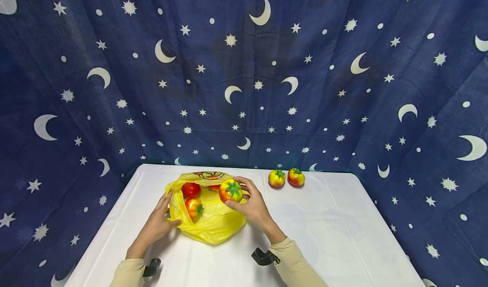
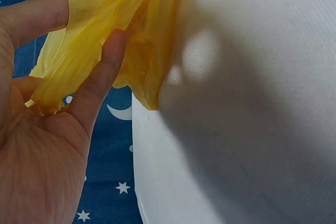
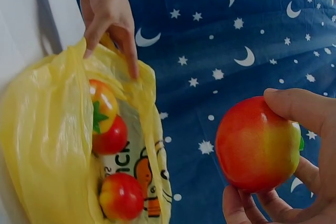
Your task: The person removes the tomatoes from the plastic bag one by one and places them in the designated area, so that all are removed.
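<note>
Tomato (image 1: 229,189) is grasped by our right grip (image 1: 256,205), at the right of the open yellow bag (image 1: 219,228); our left grip (image 1: 156,224) holds its left side. Three tomatoes (image 1: 193,208) lie inside already, two uncollected tomatoes (image 1: 276,178) on the far bench (image 1: 324,232): we judge half done.

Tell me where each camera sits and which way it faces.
Head: on the head, looking forward and down at the open yellow plastic bag; left hand, right hand and beige sleeves show.
Left wrist: on that wrist, facing the bag; only the left hand shows.
Right wrist: on that wrist, facing a round, glossy, red-yellow fruit; both hands show.
Shared by head and right wrist: bag, fruit, both hands.
</note>
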Tool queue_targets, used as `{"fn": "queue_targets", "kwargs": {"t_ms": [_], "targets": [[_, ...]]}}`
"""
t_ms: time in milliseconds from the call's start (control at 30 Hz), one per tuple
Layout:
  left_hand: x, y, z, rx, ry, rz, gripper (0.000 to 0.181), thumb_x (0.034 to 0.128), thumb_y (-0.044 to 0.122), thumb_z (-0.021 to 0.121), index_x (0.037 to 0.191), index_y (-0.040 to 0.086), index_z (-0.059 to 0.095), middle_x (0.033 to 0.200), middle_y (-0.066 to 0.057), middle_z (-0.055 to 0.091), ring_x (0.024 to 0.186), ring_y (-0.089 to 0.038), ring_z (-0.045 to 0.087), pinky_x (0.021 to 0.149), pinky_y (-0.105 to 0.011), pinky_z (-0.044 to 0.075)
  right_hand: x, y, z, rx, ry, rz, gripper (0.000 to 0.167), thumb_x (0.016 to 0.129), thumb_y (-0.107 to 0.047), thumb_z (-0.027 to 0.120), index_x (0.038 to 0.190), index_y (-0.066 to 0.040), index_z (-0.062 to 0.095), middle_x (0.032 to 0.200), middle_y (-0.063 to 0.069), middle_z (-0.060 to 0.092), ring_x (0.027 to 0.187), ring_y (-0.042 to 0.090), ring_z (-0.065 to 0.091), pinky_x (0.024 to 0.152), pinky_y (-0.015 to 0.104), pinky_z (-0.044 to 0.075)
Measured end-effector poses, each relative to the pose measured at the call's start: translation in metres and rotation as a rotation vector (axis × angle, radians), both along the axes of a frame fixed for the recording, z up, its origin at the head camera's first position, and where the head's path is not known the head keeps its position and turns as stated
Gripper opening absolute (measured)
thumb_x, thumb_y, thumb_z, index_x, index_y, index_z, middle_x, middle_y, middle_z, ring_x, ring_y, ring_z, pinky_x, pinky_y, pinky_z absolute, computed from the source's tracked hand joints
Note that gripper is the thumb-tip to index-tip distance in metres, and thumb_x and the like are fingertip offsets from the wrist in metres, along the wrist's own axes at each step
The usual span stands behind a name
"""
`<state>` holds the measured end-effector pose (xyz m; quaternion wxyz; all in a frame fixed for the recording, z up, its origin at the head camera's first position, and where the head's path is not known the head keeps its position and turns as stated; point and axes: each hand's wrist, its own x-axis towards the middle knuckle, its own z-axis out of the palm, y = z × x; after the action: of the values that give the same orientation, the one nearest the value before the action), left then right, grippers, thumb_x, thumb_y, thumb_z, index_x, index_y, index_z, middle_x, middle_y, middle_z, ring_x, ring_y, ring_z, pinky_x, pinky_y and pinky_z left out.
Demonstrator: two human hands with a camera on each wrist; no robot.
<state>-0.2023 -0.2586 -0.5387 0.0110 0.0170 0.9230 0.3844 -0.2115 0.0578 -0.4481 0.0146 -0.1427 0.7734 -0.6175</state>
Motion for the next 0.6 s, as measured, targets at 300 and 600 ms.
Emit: {"fn": "queue_targets", "kwargs": {"t_ms": [300, 600], "targets": [[-0.003, 0.0, 0.001, 0.009, 0.01, -0.003, 0.109, 0.0754, 0.012, 0.08, 0.159, 0.01, 0.01, 0.163, -0.026, 0.006, 0.142, -0.052, 0.028, 0.112, -0.066, 0.03, -0.007, 0.021, -0.004, 0.011, 0.03, -0.058, 0.067, 0.076, -0.009, 0.082, 0.137, -0.014, 0.053, 0.142, 0.008, 0.05, 0.126, 0.03, 0.05, 0.106, 0.045, 0.047], [-0.002, 0.001, 0.003, -0.001, 0.0, 0.001, 0.109, 0.0762, 0.013, 0.08, 0.159, 0.009, 0.01, 0.163, -0.025, 0.007, 0.139, -0.05, 0.034, 0.111, -0.064, 0.034, -0.015, 0.042, -0.019, 0.055, 0.057, -0.126, 0.064, 0.075, -0.021, 0.085, 0.133, -0.023, 0.057, 0.139, 0.002, 0.053, 0.123, 0.028, 0.052, 0.103, 0.045, 0.049]]}}
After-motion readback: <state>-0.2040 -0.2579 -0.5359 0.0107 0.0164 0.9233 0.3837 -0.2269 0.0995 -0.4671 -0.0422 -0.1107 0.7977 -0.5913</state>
